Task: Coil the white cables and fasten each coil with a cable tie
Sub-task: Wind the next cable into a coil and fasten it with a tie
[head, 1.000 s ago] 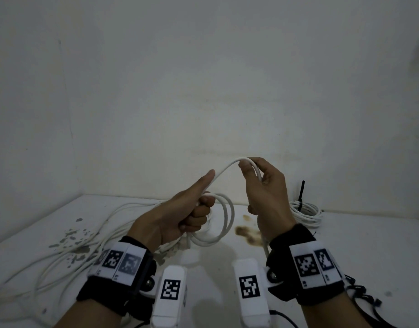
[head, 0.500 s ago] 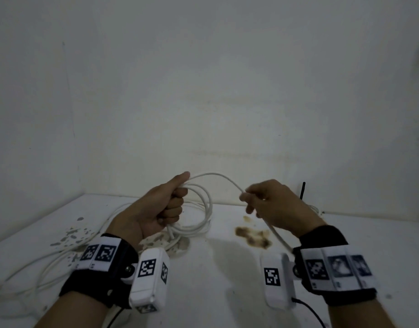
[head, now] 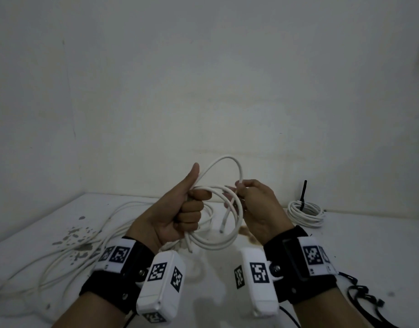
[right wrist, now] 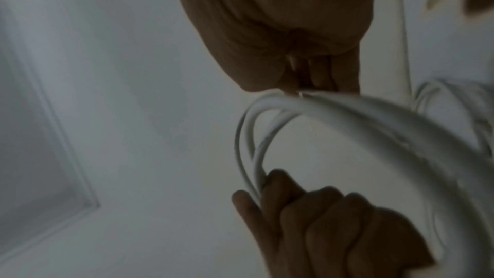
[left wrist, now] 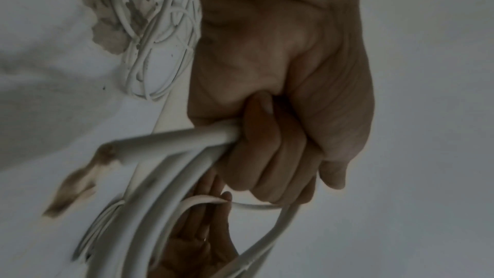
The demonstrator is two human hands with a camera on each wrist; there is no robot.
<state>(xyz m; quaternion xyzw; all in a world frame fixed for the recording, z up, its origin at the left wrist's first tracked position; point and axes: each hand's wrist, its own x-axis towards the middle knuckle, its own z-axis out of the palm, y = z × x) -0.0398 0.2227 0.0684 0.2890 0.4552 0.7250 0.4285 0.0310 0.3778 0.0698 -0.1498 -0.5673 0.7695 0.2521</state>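
My left hand (head: 189, 209) grips a coil of white cable (head: 223, 242) in its fist, thumb pointing up, held above the white table (head: 345, 245). My right hand (head: 249, 197) pinches the cable's last stretch, which arches from the left thumb over to the right fingertips. The cable's loose end (head: 222, 229) hangs inside the coil. In the left wrist view the curled fingers (left wrist: 270, 155) clamp several strands of the white cable (left wrist: 187, 134). In the right wrist view the fingertips (right wrist: 320, 75) hold the white cable (right wrist: 347, 111) just above the left fist.
A finished white coil (head: 306, 213) bound with a black cable tie (head: 303, 192) lies at the back right. Loose white cables (head: 69, 254) sprawl across the table's left side. Black cable ties (head: 364, 301) lie at the right front. A brown stain (head: 247, 234) marks the middle.
My right hand has swung back toward the left hand, bringing the cable's last stretch over as a fresh loop. The coil has risen a little, and the cable's free end now dangles in it.
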